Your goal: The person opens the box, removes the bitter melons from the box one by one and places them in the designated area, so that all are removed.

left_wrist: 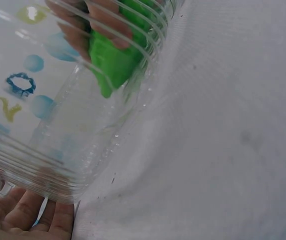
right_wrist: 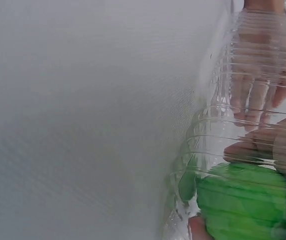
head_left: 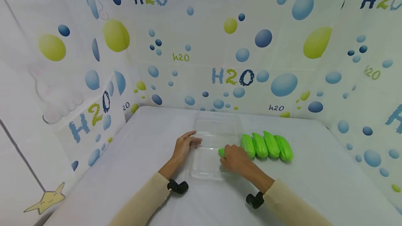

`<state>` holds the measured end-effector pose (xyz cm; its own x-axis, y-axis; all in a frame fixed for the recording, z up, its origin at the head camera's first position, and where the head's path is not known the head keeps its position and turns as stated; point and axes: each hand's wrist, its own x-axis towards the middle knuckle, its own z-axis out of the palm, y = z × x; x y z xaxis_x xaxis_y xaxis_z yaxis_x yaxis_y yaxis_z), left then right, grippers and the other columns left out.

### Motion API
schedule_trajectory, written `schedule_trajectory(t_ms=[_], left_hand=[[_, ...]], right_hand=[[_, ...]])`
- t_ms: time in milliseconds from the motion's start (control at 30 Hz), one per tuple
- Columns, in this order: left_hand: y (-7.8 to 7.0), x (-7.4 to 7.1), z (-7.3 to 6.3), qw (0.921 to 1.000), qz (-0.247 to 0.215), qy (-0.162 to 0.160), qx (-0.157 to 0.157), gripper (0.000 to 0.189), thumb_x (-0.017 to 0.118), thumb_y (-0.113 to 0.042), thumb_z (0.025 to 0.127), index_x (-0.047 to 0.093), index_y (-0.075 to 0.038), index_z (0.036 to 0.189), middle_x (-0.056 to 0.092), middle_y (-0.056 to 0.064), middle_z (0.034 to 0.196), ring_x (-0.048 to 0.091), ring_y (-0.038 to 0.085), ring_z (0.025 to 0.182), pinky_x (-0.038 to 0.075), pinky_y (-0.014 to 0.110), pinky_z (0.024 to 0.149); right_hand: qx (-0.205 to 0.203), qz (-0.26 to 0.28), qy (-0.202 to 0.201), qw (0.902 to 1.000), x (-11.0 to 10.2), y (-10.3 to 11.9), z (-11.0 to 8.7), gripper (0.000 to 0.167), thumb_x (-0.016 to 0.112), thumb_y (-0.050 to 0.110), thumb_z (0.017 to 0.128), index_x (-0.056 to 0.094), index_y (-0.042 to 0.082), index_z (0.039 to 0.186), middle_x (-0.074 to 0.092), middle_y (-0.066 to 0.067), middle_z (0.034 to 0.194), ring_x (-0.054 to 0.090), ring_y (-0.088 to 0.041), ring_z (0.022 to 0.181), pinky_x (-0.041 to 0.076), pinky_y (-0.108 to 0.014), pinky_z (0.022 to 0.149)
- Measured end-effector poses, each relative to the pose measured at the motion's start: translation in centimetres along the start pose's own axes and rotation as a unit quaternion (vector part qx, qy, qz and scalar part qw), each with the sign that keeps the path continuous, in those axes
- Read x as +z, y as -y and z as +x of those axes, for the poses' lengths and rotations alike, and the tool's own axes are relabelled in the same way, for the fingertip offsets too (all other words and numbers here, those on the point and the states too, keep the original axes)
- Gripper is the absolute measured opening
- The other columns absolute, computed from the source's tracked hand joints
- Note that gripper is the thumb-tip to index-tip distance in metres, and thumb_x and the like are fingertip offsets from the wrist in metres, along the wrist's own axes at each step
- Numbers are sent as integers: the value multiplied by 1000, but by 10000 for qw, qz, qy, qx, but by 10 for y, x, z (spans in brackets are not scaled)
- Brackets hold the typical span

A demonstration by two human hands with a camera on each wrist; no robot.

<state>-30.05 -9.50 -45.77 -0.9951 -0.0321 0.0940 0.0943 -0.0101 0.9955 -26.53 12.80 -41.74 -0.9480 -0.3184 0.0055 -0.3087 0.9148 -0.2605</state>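
A clear plastic clamshell container (head_left: 204, 170) lies opened out, its lid (head_left: 216, 118) spread at the far side. My left hand (head_left: 184, 146) grips its left side; in the left wrist view the fingers (left_wrist: 28, 212) lie against the outside of the ridged wall. My right hand (head_left: 235, 158) holds a bright green, elongated piece (head_left: 221, 152) with a pointed end, low inside the container. Through the clear wall, the right wrist view shows this green piece (right_wrist: 245, 200) between thumb and fingers. What exactly the piece is cannot be told.
Several similar green pieces (head_left: 271, 144) lie side by side in a row, right of the container. A white cloth (head_left: 150, 128) covers the table. Printed curtains (head_left: 204, 44) hang at the back and sides.
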Motion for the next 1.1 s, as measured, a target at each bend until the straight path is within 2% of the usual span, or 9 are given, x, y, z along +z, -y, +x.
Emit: schedule_trajectory(t_ms=[133,267,367,567,767,933,1100], left_hand=[[3,-2,0,10000,-46,35,-65,44,39,-8,105,46,6,146,69,27,120,67,42,111,54,47,97],[2,-5,-1,10000,1,76,-53,44,37,-6,105,45,9,146,68,30,120,65,46,112,51,54,99],[1,-5,-2,9999,114,107,-23,44,37,-6,105,45,9,145,69,28,120,67,43,111,53,50,97],[1,-2,-1,9998,200,-55,-1,43,40,-9,104,50,5,144,72,22,117,71,34,106,57,37,90],[1,1,-1,9999,123,-108,35,43,41,-8,103,52,6,142,73,23,114,72,32,103,58,30,84],[1,2,0,9998,101,-134,64,43,41,-8,103,52,6,141,73,23,114,72,33,104,59,32,85],[0,3,-1,9999,57,-152,25,44,43,-8,102,51,6,142,73,23,113,72,32,103,59,33,85]], right_hand=[[22,10,25,10000,2,-1,0,20,65,20,90,54,6,82,50,-4,64,46,-18,53,37,-30,46],[30,21,11,10000,4,0,2,21,66,23,88,58,4,89,52,-5,69,48,-19,58,39,-30,49],[77,63,-50,9999,6,1,3,26,68,26,89,61,2,94,53,-4,71,49,-19,59,40,-30,50],[67,468,-277,9985,6,3,2,39,69,34,92,65,0,111,54,-2,72,51,-17,59,40,-30,52],[-185,666,-671,9954,5,4,3,31,68,29,91,63,2,106,52,-1,71,49,-16,60,39,-30,53],[-427,631,-1061,9914,-3,6,3,23,66,25,90,61,5,99,50,0,69,47,-16,60,39,-30,53],[-558,591,-1331,9878,-14,4,5,27,64,23,91,63,0,107,49,0,69,46,-15,59,39,-29,52]])
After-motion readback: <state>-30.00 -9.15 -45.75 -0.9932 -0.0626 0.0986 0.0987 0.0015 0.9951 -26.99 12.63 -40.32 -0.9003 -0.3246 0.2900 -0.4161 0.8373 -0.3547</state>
